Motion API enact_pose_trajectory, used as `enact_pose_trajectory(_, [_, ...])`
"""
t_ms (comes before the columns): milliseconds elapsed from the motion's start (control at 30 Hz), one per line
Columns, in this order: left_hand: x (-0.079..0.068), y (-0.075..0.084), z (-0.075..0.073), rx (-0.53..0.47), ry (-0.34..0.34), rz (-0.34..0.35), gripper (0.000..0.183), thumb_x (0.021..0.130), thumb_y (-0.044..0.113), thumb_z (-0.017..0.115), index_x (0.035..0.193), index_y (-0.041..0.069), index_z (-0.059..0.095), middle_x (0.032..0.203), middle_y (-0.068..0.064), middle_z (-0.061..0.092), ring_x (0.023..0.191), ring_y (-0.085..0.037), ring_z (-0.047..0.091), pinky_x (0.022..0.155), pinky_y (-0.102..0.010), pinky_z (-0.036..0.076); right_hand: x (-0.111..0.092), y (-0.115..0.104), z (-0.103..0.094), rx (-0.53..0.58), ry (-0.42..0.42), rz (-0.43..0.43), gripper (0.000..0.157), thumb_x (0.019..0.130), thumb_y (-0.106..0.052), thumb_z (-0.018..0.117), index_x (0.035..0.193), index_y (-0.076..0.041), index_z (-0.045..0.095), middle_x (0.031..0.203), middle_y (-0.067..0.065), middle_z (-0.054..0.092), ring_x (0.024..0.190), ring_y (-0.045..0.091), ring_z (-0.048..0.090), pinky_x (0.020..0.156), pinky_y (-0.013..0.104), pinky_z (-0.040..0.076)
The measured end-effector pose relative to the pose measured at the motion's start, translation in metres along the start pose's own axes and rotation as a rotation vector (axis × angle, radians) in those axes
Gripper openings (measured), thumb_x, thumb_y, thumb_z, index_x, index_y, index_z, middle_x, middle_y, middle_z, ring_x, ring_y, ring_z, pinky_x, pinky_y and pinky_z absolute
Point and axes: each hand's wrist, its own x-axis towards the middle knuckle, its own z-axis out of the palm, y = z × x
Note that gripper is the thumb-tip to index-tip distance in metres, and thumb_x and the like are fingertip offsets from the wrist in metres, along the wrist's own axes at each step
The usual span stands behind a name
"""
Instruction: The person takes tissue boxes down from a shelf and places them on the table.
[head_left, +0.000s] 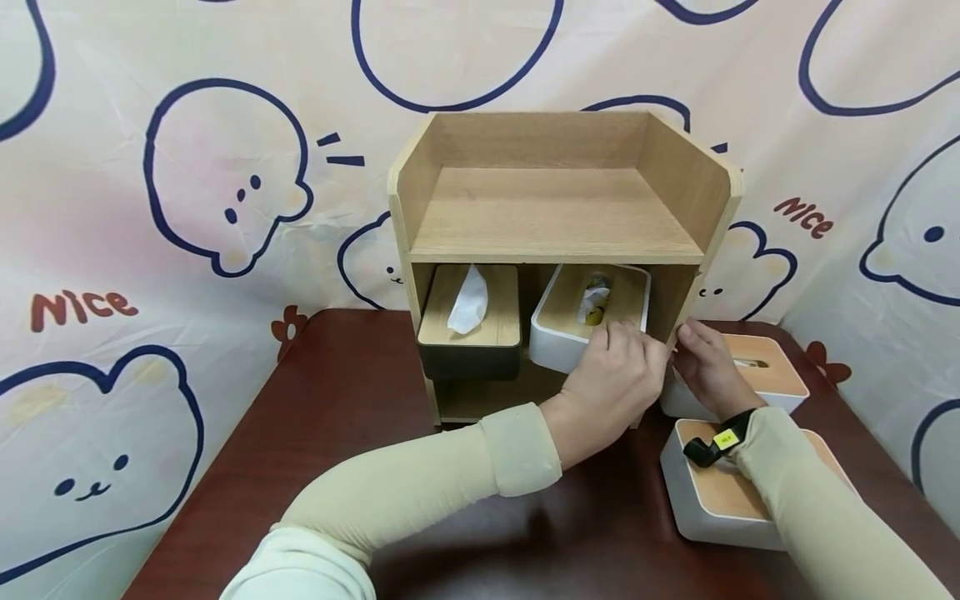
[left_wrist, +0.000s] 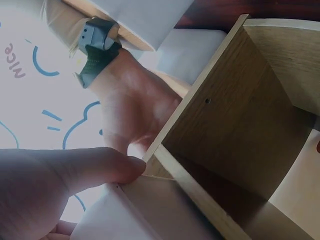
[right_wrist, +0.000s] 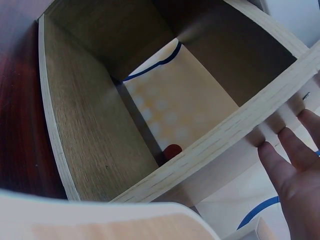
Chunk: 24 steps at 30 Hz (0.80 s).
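A wooden shelf unit point(head_left: 558, 208) stands on the table. In its middle compartment, a white tissue box point(head_left: 555, 354) with a wood lid is at the right, its front jutting forward. My left hand point(head_left: 611, 392) grips this box at its front right corner; the left thumb point(left_wrist: 107, 170) lies along the edge in the left wrist view, and most other fingers are hidden there. Left of it sits a black tissue box point(head_left: 468, 358) with a wood lid and a tissue sticking up. My right hand point(head_left: 708, 367) touches the unit's outer right side, fingertips point(right_wrist: 265, 150) against the panel.
Two more white tissue boxes with wood lids, one behind point(head_left: 772, 371) and one nearer point(head_left: 686, 492), stand on the dark red table point(head_left: 337, 400) by the right forearm. Behind the table hangs a cloth point(head_left: 225, 333) printed with bears.
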Motion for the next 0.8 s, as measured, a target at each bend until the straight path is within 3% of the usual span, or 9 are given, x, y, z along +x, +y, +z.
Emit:
enact_pose_trajectory(333, [-0.01, -0.011, 0.0, -0.035, 0.031, -0.003, 0.027, 0.098, 0.011, 0.037, 0.1, 0.007, 0.064, 0.1, -0.014, 0.068, 0.094, -0.025, 0.064, 0.075, -0.033, 0.046, 0.0, 0.002, 0.001, 0.002, -0.02, -0.012, 0.033, 0.106, -0.018, 0.043, 0.133, -0.013, 0.061, 0.131, 0.001, 0.057, 0.117, 0.014, 0.052, 0.092, 0.027, 0.044])
enact_pose_trajectory(567, [-0.01, -0.016, -0.002, -0.055, 0.052, 0.002, 0.028, 0.095, 0.008, 0.038, 0.104, 0.006, 0.064, 0.109, -0.017, 0.068, 0.11, -0.032, 0.062, 0.095, -0.043, 0.044, 0.0, 0.001, 0.001, 0.009, -0.016, -0.01, 0.033, 0.106, -0.016, 0.042, 0.132, -0.014, 0.062, 0.131, 0.001, 0.056, 0.118, 0.013, 0.051, 0.094, 0.026, 0.043])
enact_pose_trajectory(633, [-0.01, -0.017, -0.006, -0.055, 0.059, 0.004, 0.027, 0.094, 0.008, 0.039, 0.104, 0.005, 0.064, 0.108, -0.017, 0.068, 0.108, -0.032, 0.062, 0.092, -0.041, 0.045, -0.001, 0.001, 0.001, 0.012, -0.02, -0.008, 0.033, 0.106, -0.016, 0.042, 0.132, -0.014, 0.062, 0.13, 0.001, 0.057, 0.118, 0.013, 0.051, 0.094, 0.026, 0.043])
enact_pose_trajectory(800, [-0.01, -0.017, -0.017, -0.065, 0.082, -0.003, 0.021, 0.092, 0.01, 0.042, 0.1, 0.007, 0.062, 0.099, -0.013, 0.067, 0.091, -0.024, 0.059, 0.072, -0.032, 0.042, 0.0, 0.0, 0.001, 0.001, -0.021, -0.015, 0.033, 0.106, -0.017, 0.042, 0.131, -0.014, 0.063, 0.126, 0.002, 0.058, 0.115, 0.013, 0.052, 0.093, 0.026, 0.044])
